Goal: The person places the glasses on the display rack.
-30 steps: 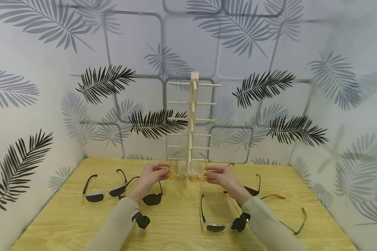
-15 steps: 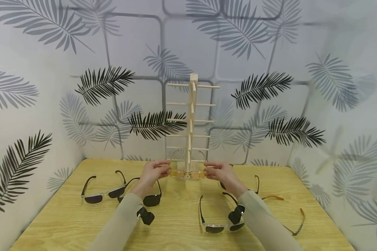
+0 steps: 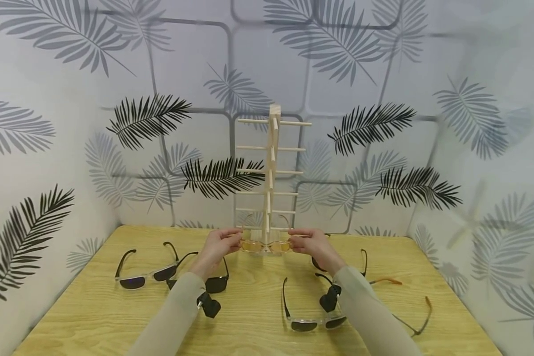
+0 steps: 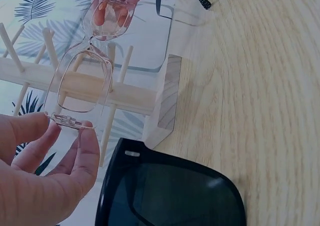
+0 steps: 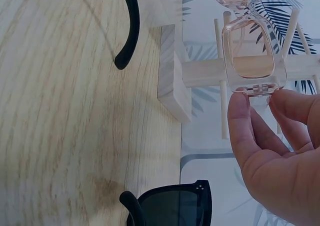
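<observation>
My left hand [image 3: 218, 247] and right hand [image 3: 315, 247] pinch the two hinge ends of clear-framed glasses with yellow-orange lenses [image 3: 252, 245]. In the left wrist view, thumb and fingertips grip the clear frame [image 4: 89, 46] at its corner hinge. The right wrist view shows the same pinch at the opposite corner of the frame [image 5: 278, 41]. The glasses are held in front of the lowest part of a wooden peg stand [image 3: 269, 188], temples pointing back on either side of its post. Whether they touch the bottom pegs I cannot tell.
On the wooden table [image 3: 249, 316], clear-framed sunglasses [image 3: 133, 282] and black sunglasses [image 3: 216, 284] lie left. At right lie more clear-framed sunglasses [image 3: 304, 326] and glasses with brown temple tips [image 3: 428, 304], partly behind my forearm. Dark sunglasses [image 3: 364, 262] lie behind my right wrist. Patterned wall behind.
Both hands keep their pinch on the glasses. The front of the glasses has risen slightly, its lenses now facing me more. In the last half second there is hardly any movement.
</observation>
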### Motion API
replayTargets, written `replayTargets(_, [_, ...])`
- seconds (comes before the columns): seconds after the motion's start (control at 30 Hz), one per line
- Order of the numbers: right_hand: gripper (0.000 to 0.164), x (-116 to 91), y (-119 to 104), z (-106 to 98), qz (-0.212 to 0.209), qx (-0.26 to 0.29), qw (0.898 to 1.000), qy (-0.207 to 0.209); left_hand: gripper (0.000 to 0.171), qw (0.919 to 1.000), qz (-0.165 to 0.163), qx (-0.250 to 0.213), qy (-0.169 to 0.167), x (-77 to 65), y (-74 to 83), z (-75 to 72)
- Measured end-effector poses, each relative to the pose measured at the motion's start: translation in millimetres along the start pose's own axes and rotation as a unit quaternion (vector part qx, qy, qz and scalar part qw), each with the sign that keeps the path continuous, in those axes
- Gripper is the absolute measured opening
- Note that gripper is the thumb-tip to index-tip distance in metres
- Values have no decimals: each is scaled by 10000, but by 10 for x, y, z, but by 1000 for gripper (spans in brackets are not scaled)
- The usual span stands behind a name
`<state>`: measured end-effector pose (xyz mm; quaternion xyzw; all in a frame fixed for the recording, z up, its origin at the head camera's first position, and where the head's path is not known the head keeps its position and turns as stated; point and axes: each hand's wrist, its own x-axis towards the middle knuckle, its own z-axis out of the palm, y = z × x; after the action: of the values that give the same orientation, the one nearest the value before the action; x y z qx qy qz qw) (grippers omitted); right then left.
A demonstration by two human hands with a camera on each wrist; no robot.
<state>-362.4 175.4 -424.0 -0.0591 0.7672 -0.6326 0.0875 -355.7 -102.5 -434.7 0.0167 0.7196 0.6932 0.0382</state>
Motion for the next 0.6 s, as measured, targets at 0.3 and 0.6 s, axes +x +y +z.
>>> replayTargets(0.3, [39,95,42,-53,24,13,9999,-154,35,9994,-131,-294,-93,59,-5,-20])
replayTargets(0.6, [36,129,58,-56,22,148,9997,-173,35,9988,-320,-360,-8,145,-13,-20])
